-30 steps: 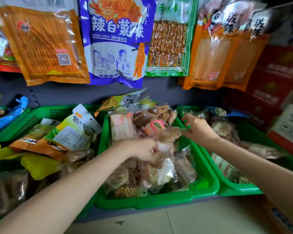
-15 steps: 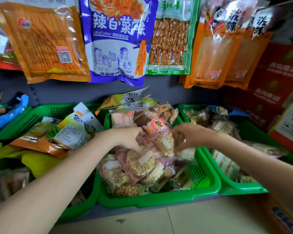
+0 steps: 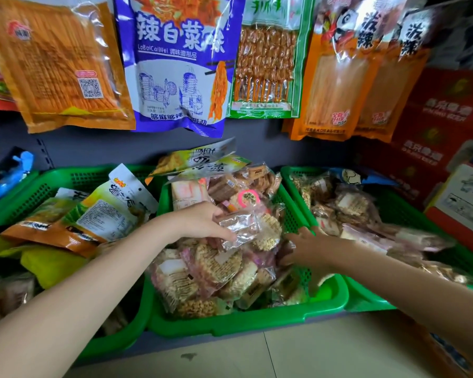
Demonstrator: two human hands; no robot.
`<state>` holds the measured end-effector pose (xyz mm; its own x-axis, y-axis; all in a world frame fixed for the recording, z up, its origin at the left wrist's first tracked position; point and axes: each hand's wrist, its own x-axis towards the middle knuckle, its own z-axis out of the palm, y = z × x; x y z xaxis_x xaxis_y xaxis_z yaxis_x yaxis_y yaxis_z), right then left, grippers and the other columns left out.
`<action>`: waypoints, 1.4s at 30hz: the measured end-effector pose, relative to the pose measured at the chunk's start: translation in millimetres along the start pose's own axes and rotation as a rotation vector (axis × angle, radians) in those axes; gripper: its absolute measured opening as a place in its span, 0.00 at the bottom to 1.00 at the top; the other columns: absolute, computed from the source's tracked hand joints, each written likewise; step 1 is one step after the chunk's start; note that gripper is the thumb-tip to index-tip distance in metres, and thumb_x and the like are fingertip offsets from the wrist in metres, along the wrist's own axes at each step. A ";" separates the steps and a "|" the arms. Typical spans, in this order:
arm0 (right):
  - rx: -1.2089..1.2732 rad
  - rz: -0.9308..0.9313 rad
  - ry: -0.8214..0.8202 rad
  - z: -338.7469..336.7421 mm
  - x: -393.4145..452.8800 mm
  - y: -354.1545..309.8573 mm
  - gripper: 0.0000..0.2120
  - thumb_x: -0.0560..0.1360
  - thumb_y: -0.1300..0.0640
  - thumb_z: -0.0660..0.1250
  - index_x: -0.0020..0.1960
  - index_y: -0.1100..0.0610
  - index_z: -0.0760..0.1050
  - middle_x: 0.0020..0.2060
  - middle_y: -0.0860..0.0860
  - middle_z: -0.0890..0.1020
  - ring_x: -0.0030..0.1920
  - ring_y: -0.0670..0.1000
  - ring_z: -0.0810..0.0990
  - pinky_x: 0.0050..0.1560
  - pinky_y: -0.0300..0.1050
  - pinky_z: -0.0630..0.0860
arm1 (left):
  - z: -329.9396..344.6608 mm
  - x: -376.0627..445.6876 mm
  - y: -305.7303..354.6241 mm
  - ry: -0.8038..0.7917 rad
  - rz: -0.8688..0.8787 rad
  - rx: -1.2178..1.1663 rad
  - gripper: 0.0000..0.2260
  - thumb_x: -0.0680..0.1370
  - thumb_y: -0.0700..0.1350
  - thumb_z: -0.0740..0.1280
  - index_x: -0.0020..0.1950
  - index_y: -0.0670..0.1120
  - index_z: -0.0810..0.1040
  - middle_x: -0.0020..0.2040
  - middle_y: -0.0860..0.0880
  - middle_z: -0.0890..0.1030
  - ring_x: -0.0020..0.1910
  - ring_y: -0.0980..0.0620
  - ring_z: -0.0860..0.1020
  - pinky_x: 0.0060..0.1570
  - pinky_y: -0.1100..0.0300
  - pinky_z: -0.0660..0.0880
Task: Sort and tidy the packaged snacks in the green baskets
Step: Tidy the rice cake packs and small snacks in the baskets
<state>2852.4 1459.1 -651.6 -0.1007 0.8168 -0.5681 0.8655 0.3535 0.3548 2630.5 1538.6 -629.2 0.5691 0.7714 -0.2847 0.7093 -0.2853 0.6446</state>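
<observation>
While the left hand [image 3: 202, 223] pinches a clear-wrapped snack packet [image 3: 239, 229] above the middle green basket [image 3: 246, 321], heaped cracker packets [image 3: 208, 271] lie just beneath that grip. Right hand [image 3: 309, 249]: beside it, fingers curled into the packets; hold uncertain.

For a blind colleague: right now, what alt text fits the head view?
Two bare hands work in the middle green basket of wrapped snacks: the left hand holds a clear packet, the right hand reaches in beside it.
</observation>
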 end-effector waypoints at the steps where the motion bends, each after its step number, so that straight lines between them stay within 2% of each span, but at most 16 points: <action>1: -0.045 0.012 -0.004 3.0 4.9 -7.2 0.35 0.71 0.48 0.69 0.73 0.41 0.57 0.75 0.57 0.48 0.73 0.67 0.48 0.69 0.71 0.49 | -0.8 1.6 -0.2 -0.008 -0.003 -0.010 0.25 0.72 0.53 0.71 0.65 0.42 0.72 0.60 0.47 0.75 0.57 0.51 0.73 0.51 0.63 0.68; 3: -0.111 0.014 0.031 6.9 10.2 -14.9 0.32 0.74 0.53 0.66 0.74 0.43 0.57 0.75 0.59 0.45 0.73 0.69 0.47 0.68 0.74 0.45 | 0.1 2.5 1.8 -0.023 -0.006 -0.019 0.15 0.72 0.53 0.71 0.50 0.43 0.75 0.47 0.47 0.74 0.44 0.51 0.73 0.41 0.61 0.66; 7: -0.177 -0.056 0.199 13.2 9.4 -8.0 0.33 0.72 0.53 0.70 0.73 0.48 0.60 0.74 0.56 0.53 0.70 0.63 0.58 0.70 0.66 0.53 | 2.6 5.4 5.1 -0.021 -0.013 -0.001 0.15 0.73 0.52 0.71 0.37 0.52 0.65 0.41 0.53 0.67 0.38 0.56 0.68 0.36 0.65 0.65; 12: -0.112 -0.059 0.287 7.4 2.4 7.2 0.37 0.67 0.44 0.72 0.71 0.48 0.62 0.70 0.52 0.60 0.67 0.56 0.61 0.71 0.58 0.56 | 0.4 1.9 3.9 -0.001 -0.004 -0.014 0.13 0.74 0.51 0.69 0.41 0.53 0.64 0.39 0.58 0.63 0.36 0.63 0.66 0.36 0.71 0.65; 17: -0.116 0.016 0.369 -4.5 -8.7 24.8 0.38 0.69 0.48 0.71 0.73 0.43 0.55 0.71 0.52 0.56 0.68 0.56 0.60 0.69 0.58 0.63 | -2.1 4.5 -0.2 0.010 -0.020 -0.017 0.15 0.73 0.54 0.70 0.48 0.50 0.66 0.42 0.57 0.65 0.39 0.62 0.67 0.38 0.71 0.64; 20: -0.040 -0.020 0.305 -2.1 -6.8 17.8 0.33 0.71 0.55 0.70 0.71 0.44 0.60 0.70 0.51 0.57 0.66 0.55 0.61 0.60 0.52 0.74 | -0.6 3.9 2.1 -0.008 0.004 -0.029 0.11 0.74 0.52 0.69 0.46 0.52 0.68 0.39 0.58 0.65 0.37 0.63 0.66 0.37 0.71 0.64; 22: 0.002 -0.029 0.256 -2.7 -4.7 12.5 0.29 0.72 0.60 0.68 0.70 0.45 0.64 0.71 0.51 0.57 0.67 0.56 0.61 0.58 0.52 0.76 | -0.2 2.7 4.6 -0.028 0.034 -0.018 0.12 0.75 0.51 0.69 0.55 0.51 0.71 0.38 0.60 0.65 0.36 0.64 0.65 0.36 0.72 0.64; 23: 0.015 -0.029 0.239 -4.4 -4.5 10.5 0.29 0.73 0.61 0.67 0.70 0.44 0.65 0.71 0.50 0.57 0.67 0.57 0.60 0.58 0.53 0.76 | 0.0 4.1 3.6 -0.041 0.033 -0.011 0.12 0.75 0.51 0.69 0.54 0.51 0.71 0.38 0.60 0.66 0.36 0.65 0.65 0.36 0.72 0.64; 26: 0.075 -0.032 0.196 -9.8 -7.8 6.9 0.24 0.76 0.59 0.63 0.69 0.43 0.66 0.71 0.48 0.58 0.69 0.59 0.58 0.62 0.56 0.72 | 0.9 5.5 4.7 -0.049 0.029 0.006 0.11 0.74 0.52 0.70 0.40 0.54 0.68 0.38 0.59 0.66 0.35 0.64 0.65 0.36 0.72 0.63; 28: 0.086 -0.050 0.211 -13.6 -12.2 3.6 0.17 0.78 0.55 0.61 0.66 0.46 0.71 0.68 0.49 0.62 0.67 0.58 0.60 0.64 0.54 0.70 | 0.6 7.2 3.7 -0.035 0.032 0.019 0.10 0.74 0.52 0.69 0.48 0.51 0.72 0.40 0.59 0.68 0.37 0.63 0.67 0.37 0.72 0.64; 30: 0.055 -0.040 0.321 -18.8 -15.5 0.5 0.13 0.78 0.52 0.59 0.61 0.48 0.74 0.64 0.50 0.66 0.64 0.56 0.62 0.63 0.51 0.69 | -0.4 8.3 2.1 -0.043 0.025 0.031 0.15 0.74 0.53 0.69 0.56 0.48 0.72 0.45 0.56 0.73 0.43 0.58 0.72 0.38 0.71 0.66; 33: 0.079 0.001 0.551 -27.2 -14.9 4.2 0.12 0.78 0.50 0.59 0.59 0.47 0.75 0.61 0.49 0.68 0.59 0.53 0.63 0.63 0.47 0.68 | -0.1 10.8 -1.3 -0.054 0.016 0.000 0.11 0.73 0.52 0.70 0.50 0.49 0.75 0.48 0.51 0.77 0.43 0.57 0.74 0.39 0.68 0.70; 36: 0.358 0.034 0.737 -47.3 -19.3 16.8 0.13 0.75 0.53 0.64 0.59 0.47 0.76 0.57 0.49 0.69 0.54 0.48 0.63 0.57 0.37 0.59 | -6.7 5.7 -4.8 -0.049 -0.027 -0.103 0.14 0.73 0.51 0.71 0.55 0.48 0.75 0.49 0.52 0.78 0.43 0.59 0.76 0.33 0.72 0.74; 38: 0.475 0.039 0.769 -62.8 -21.5 23.2 0.16 0.73 0.54 0.69 0.60 0.49 0.76 0.56 0.51 0.70 0.54 0.52 0.69 0.56 0.38 0.61 | -19.5 -0.7 -12.5 -0.058 -0.081 -0.191 0.15 0.73 0.49 0.71 0.56 0.47 0.74 0.50 0.52 0.78 0.43 0.59 0.76 0.33 0.72 0.74; 40: 0.500 0.037 0.787 -73.9 -16.9 18.7 0.14 0.70 0.54 0.72 0.56 0.53 0.79 0.50 0.50 0.72 0.51 0.52 0.73 0.54 0.38 0.64 | -35.0 -11.9 -24.8 -0.081 -0.136 -0.269 0.13 0.73 0.49 0.71 0.53 0.45 0.77 0.47 0.50 0.82 0.40 0.56 0.78 0.37 0.67 0.75; 42: 0.589 0.011 0.914 -84.6 -6.8 0.8 0.11 0.69 0.55 0.73 0.51 0.57 0.80 0.42 0.47 0.73 0.46 0.49 0.74 0.48 0.36 0.66 | -51.3 -27.6 -40.9 -0.058 -0.168 -0.329 0.08 0.73 0.50 0.70 0.47 0.46 0.78 0.39 0.50 0.81 0.33 0.55 0.76 0.35 0.65 0.72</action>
<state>2812.3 1492.4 -584.6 -0.2079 0.9352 0.2867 0.9435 0.2690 -0.1933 2564.4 1558.2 -611.3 0.4859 0.7555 -0.4395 0.6285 0.0475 0.7764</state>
